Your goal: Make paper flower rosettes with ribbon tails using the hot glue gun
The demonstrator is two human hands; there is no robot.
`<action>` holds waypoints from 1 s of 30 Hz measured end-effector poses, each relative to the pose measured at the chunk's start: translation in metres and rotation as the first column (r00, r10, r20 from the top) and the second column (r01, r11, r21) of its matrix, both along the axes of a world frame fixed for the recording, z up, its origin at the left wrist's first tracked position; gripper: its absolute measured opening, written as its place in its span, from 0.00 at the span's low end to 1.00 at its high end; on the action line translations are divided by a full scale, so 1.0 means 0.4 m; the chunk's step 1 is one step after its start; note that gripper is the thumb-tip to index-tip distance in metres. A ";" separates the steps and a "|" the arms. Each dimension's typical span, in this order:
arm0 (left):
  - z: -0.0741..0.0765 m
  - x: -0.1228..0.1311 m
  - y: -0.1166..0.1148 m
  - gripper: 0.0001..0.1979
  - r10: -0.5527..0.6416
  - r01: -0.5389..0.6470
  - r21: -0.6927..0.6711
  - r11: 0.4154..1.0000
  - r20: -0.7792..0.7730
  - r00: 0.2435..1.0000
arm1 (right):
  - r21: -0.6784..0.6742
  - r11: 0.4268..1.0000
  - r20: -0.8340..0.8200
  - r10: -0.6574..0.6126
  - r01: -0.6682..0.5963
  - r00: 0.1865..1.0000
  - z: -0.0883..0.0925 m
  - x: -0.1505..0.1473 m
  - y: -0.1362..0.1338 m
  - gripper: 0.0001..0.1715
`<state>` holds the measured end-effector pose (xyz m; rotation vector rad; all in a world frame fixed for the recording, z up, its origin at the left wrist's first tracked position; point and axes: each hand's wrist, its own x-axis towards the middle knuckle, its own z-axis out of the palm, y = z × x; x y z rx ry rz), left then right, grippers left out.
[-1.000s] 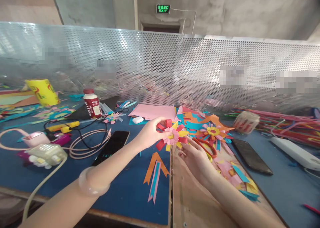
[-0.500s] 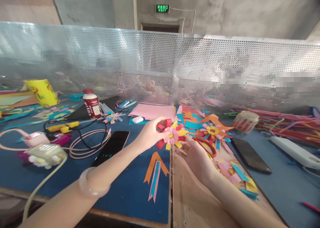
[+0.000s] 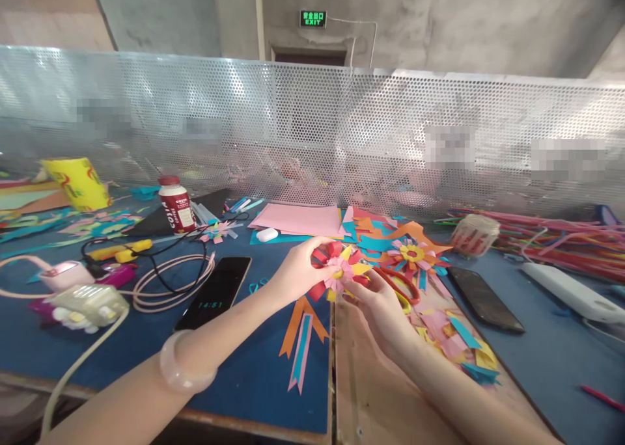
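Note:
My left hand (image 3: 303, 270) pinches the left side of a paper flower (image 3: 336, 272) with red, yellow and pink petals. Fingers of my right hand (image 3: 383, 305) close on the flower's lower right edge. Below the flower, a folded orange paper ribbon (image 3: 293, 324) lies on the blue mat with a pink-and-blue paper strip (image 3: 300, 354) over it. Scissors with red and yellow handles (image 3: 413, 289) lie just behind my right hand, partly hidden. Beyond them rests another paper flower (image 3: 411, 254) with a yellow centre.
Pink paper sheets (image 3: 295, 219) lie at the back, before a perforated metal screen (image 3: 303, 126). A phone (image 3: 215, 292) and coiled cable (image 3: 146, 289) are left; another phone (image 3: 483, 298) and paper scraps (image 3: 454, 341) are right. A bottle (image 3: 176, 204) stands at back left.
My right hand has moved in against the flower, its fingers now closed on the edge. My left hand keeps its hold, and the flower has turned slightly.

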<state>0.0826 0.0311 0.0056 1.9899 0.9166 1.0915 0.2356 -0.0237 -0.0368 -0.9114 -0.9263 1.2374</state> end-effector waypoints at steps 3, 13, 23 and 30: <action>-0.004 -0.001 0.002 0.21 0.000 0.000 -0.008 1.000 0.007 1.000 | 0.033 0.999 0.073 -0.021 0.018 0.997 -0.006 0.004 0.004 0.16; 0.008 0.003 -0.006 0.25 -0.020 0.029 -0.170 0.985 0.054 0.998 | 0.214 0.972 0.366 -0.176 0.101 0.914 0.001 0.008 0.006 0.13; 0.018 -0.035 0.012 0.42 -0.306 0.334 -0.816 0.472 0.204 0.930 | 0.791 0.606 0.568 -0.676 -0.083 0.469 0.017 0.083 0.003 0.21; 0.013 -0.031 -0.001 0.20 -0.198 0.418 -0.589 0.692 0.402 0.894 | 0.797 0.540 0.604 -0.706 -0.270 0.370 0.019 0.109 -0.006 0.42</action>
